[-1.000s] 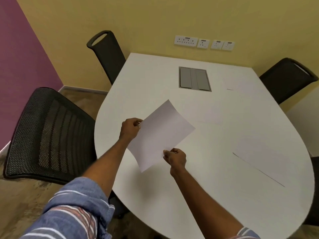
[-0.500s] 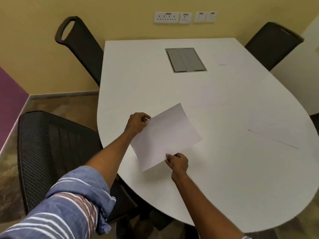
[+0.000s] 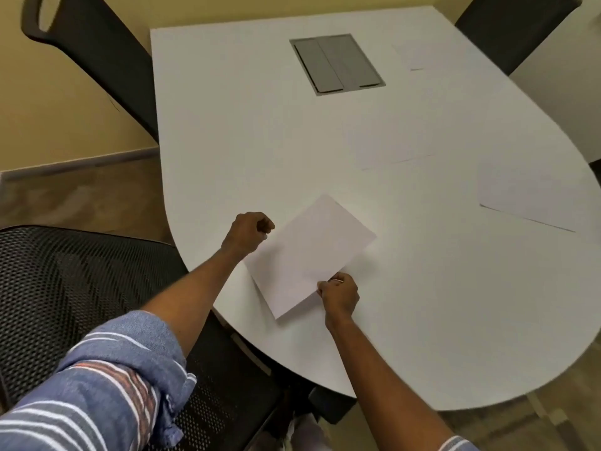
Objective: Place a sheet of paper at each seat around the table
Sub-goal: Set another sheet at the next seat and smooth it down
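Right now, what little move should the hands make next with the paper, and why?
Probably lower the sheet flat onto the table and let go. The left hand and the right hand both pinch its edges, and it looks low over the table's edge beside the mesh chair, where no paper lies yet.

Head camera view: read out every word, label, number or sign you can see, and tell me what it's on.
None: no text is readable here.
The sheet of paper in the left hand and right hand: blank on the side shown.
The lying sheet on the table: blank.
The grey hatch: no marking visible.
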The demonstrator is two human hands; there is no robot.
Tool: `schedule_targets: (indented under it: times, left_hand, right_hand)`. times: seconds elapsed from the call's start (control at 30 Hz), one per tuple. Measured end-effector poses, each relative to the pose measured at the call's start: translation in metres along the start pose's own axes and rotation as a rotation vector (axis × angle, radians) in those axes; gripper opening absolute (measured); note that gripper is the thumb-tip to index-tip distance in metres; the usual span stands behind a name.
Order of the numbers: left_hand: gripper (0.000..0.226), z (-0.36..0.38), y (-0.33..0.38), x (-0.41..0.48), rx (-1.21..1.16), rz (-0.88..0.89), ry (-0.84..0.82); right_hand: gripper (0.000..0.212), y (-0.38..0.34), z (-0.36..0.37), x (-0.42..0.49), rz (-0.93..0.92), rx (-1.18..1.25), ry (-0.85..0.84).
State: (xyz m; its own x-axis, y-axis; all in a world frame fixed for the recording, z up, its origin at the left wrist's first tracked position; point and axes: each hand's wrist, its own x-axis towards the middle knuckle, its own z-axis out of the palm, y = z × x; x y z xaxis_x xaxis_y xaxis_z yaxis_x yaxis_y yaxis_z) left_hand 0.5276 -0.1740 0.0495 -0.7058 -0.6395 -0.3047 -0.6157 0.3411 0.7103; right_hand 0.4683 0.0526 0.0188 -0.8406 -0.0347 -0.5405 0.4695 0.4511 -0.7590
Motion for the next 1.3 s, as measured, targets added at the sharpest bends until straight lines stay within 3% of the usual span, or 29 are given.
schedule_targets:
  times: [0.17,0.3,0.4,0.5,0.63,0.83,0.97,1.3]
  left_hand:
    - [0.036,0.032,-0.03,-0.004,0.08,0.007,-0.089]
    - [0.08,0.066,-0.046,-0.023,0.274,0.068,-0.258]
    - [0.102,0.087,-0.053,-0.027,0.429,0.124,-0.286]
    - [0.103,0.094,-0.055,-0.025,0.526,0.158,-0.252]
    - [0.103,0.096,-0.056,-0.024,0.527,0.147,-0.221]
    - [0.108,0.092,-0.058,-0.021,0.57,0.161,-0.19]
    - [0.114,0.086,-0.064,-0.018,0.549,0.128,-0.21]
    - [0.119,0.084,-0.06,-0.009,0.568,0.106,-0.259]
  right_hand:
    - [0.032,0.006,0.013,0.026,-0.075,-0.128,-0.02]
    - [0.03,0.006,0.021,0.041,-0.091,-0.204,-0.036]
    - [0.032,0.005,0.025,0.047,-0.123,-0.229,-0.07]
    - [0.046,0.002,0.028,0.046,-0.195,-0.283,-0.045]
    - [0.079,0.002,0.032,0.04,-0.547,-0.626,0.044]
    - [0.075,0.005,0.052,0.045,-0.748,-0.903,-0.422]
    - [0.075,0.013,0.055,0.051,-0.8,-1.021,-0.468]
    - [0.075,0.011,0.057,0.053,-0.765,-0.994,-0.447]
